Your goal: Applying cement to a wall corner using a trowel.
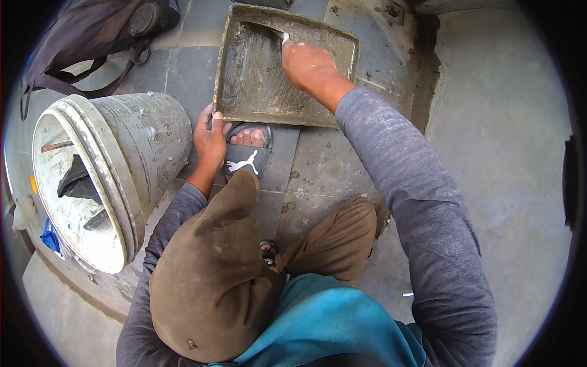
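A square metal tray [257,92], its shallow walls and floor smeared with wet grey mortar, is seen on the far side of the dark stone tiles [189,67], tilted up on its near edge. That near left corner is gripped by the left hand [211,137], fingers curled over the rim and thumb pressed beside it. A trowel [269,30] with a thin, mortar-coated blade is clasped in the right hand [309,64], fingers closed about its handle, the blade laid against the tray's far floor. A cement-crusted white plastic bucket [104,177] lies on its side to the left, near a dark backpack [92,37]. A sandalled foot [247,150] is set just below the tray.
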`<state>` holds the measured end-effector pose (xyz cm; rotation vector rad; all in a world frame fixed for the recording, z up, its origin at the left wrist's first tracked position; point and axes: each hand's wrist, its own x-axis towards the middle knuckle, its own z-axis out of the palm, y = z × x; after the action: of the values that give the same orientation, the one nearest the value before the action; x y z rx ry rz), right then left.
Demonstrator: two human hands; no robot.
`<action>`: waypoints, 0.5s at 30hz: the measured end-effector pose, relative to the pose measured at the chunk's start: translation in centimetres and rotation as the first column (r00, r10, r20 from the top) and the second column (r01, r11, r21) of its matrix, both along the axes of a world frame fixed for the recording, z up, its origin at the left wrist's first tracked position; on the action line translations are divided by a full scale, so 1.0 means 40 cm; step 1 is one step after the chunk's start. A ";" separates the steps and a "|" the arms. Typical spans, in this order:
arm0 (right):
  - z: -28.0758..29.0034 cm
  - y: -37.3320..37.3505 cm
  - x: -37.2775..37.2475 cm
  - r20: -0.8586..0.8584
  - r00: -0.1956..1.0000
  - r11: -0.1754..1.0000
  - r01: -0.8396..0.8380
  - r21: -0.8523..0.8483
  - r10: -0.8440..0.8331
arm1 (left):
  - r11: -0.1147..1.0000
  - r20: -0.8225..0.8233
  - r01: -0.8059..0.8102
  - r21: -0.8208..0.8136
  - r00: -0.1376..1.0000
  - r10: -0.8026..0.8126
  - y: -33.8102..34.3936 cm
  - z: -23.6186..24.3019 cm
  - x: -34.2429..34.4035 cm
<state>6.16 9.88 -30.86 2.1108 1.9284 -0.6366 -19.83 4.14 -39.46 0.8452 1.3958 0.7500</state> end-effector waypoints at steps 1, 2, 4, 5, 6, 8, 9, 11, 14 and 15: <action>0.001 -0.016 -0.016 -0.039 0.999 0.999 -0.013 -0.050 0.011 | 1.000 -0.005 -0.003 -0.002 1.000 0.003 0.003 -0.002 -0.002; 0.008 -0.034 -0.035 -0.076 0.997 0.994 -0.033 -0.103 0.026 | 1.000 0.005 0.003 0.007 1.000 -0.003 0.005 -0.008 0.000; 0.051 -0.077 -0.035 -0.109 0.986 0.976 -0.144 -0.163 0.127 | 1.000 0.003 -0.004 0.019 1.000 0.004 0.005 -0.002 -0.007; 0.065 -0.094 -0.018 -0.132 0.970 0.947 -0.231 -0.222 0.206 | 0.999 -0.008 0.016 0.030 1.000 -0.016 0.004 0.004 -0.001; 0.063 -0.102 -0.002 -0.132 0.970 0.947 -0.232 -0.224 0.206 | 0.998 -0.018 0.036 0.042 0.999 -0.036 0.004 0.008 0.001; 0.052 -0.112 0.020 -0.071 0.962 0.961 -0.267 -0.077 0.262 | 0.999 -0.003 0.023 0.034 1.000 -0.023 0.004 0.006 -0.001; 0.044 -0.108 0.018 -0.067 0.964 0.962 -0.261 -0.077 0.256 | 1.000 0.011 0.009 0.028 1.000 -0.010 0.006 0.003 0.000; 0.026 -0.091 0.004 0.009 0.996 0.995 -0.083 -0.062 0.084 | 1.000 0.012 0.011 0.019 1.000 -0.012 0.001 0.002 0.000; 0.003 -0.073 -0.007 0.001 0.993 0.993 -0.115 -0.036 0.116 | 1.000 0.027 0.002 0.001 1.000 -0.002 -0.002 0.000 -0.003; 0.006 -0.075 -0.013 -0.006 0.992 0.992 -0.125 -0.034 0.124 | 1.000 0.044 -0.004 -0.003 0.999 0.004 0.000 0.000 -0.006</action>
<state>5.65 6.89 -30.62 1.9519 2.0171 -0.6445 -20.05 4.12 -39.44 0.8195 1.3598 0.7655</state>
